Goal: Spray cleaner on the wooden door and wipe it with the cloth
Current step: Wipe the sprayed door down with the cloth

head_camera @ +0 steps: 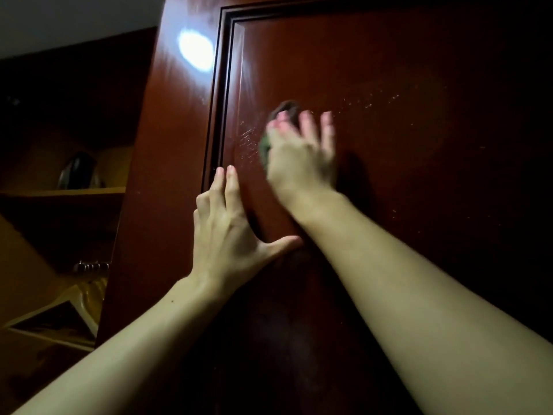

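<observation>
Wooden door: glossy red-brown, recessed panel with moulded frame, fine spray droplets speckled toward 2 o'clock of the right hand. Cloth: dark green, crumpled, blurred, pressed flat on the panel under the right hand, fingers spread over it. Left hand: open, empty, palm against the door at 7 o'clock of the cloth. Shelf at 9 o'clock: pale wood, holding a dark shiny object, unclear.

The wooden door is finished in glossy reddish-brown, flecked with pale whitish spray droplets. The cloth is seen as dark green, blurred.
</observation>
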